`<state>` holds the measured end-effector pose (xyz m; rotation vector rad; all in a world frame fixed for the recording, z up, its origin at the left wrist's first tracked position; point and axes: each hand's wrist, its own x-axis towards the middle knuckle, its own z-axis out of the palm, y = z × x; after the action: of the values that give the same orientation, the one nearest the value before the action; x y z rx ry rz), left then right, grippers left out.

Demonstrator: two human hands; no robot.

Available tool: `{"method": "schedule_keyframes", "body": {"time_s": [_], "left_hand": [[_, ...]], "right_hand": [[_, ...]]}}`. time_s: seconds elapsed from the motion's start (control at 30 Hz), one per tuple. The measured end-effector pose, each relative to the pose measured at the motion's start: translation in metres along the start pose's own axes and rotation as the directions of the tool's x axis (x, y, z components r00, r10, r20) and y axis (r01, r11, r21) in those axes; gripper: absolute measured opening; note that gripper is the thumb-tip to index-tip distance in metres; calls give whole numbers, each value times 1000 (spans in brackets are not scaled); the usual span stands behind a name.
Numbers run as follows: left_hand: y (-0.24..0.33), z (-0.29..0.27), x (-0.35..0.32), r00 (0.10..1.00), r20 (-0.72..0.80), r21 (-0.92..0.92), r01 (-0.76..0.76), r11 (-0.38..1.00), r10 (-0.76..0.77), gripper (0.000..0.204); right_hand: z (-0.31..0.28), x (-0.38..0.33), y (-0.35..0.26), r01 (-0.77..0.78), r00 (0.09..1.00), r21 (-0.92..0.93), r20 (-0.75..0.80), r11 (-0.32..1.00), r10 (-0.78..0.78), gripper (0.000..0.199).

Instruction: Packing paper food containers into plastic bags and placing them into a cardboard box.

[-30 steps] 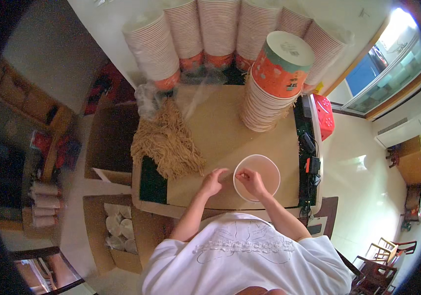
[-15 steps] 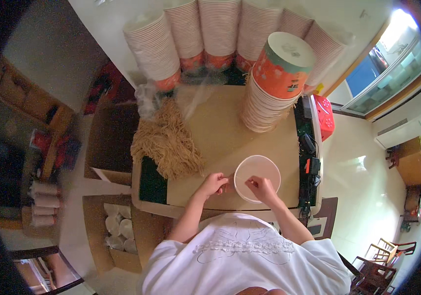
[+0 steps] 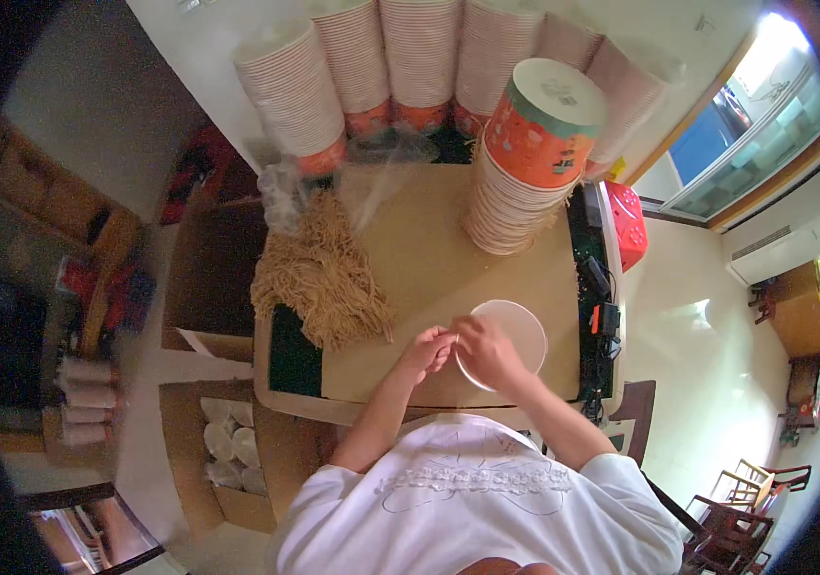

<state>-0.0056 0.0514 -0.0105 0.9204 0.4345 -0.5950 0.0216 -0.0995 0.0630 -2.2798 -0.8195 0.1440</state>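
Note:
A white paper bucket [image 3: 523,331] stands mouth up near the table's front edge. At its left rim my left hand [image 3: 427,353] is closed in a pinch. My right hand [image 3: 489,351] reaches across the bucket's mouth, its fingers closed and meeting the left fingertips at that rim. Whatever lies between the fingers is too small to make out. Left of the hands lies a tangled heap of tan strings [image 3: 329,283]. Behind the bucket rises an upside-down stack of orange and green paper buckets [image 3: 535,144], with string ends showing along its side.
Tall stacks of nested paper buckets [image 3: 420,57] line the back wall. Clear plastic wrap [image 3: 281,196] lies beside the heap. Cables and a power adapter [image 3: 606,321] run along the right table edge, near a red basket [image 3: 626,225]. An open carton [image 3: 228,450] stands at lower left.
My right hand has moved left, from inside the bucket to its left rim, and now meets my left hand. The left hand has shifted only slightly.

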Motion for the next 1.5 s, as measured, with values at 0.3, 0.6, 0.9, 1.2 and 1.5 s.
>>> {"method": "schedule_keyframes", "body": {"time_s": [0.3,0.6,0.9,1.2,1.5], "left_hand": [[5,8,25,965,-87,99,-238,966,246,10],[-6,9,38,946,-23,243,-309,920,324,18],[-1,13,39,921,-48,430,-331,840,387,14],[-5,8,42,921,-90,403,-315,860,379,17],[5,19,31,890,-99,471,-353,808,446,13]], "right_hand": [[-8,31,39,-134,967,27,223,991,125,12],[17,23,71,-243,968,522,75,817,240,3],[0,34,72,-231,817,711,-229,664,529,14],[-6,48,68,-199,907,912,34,358,420,13],[-9,47,69,-233,972,342,123,911,202,13]]}}
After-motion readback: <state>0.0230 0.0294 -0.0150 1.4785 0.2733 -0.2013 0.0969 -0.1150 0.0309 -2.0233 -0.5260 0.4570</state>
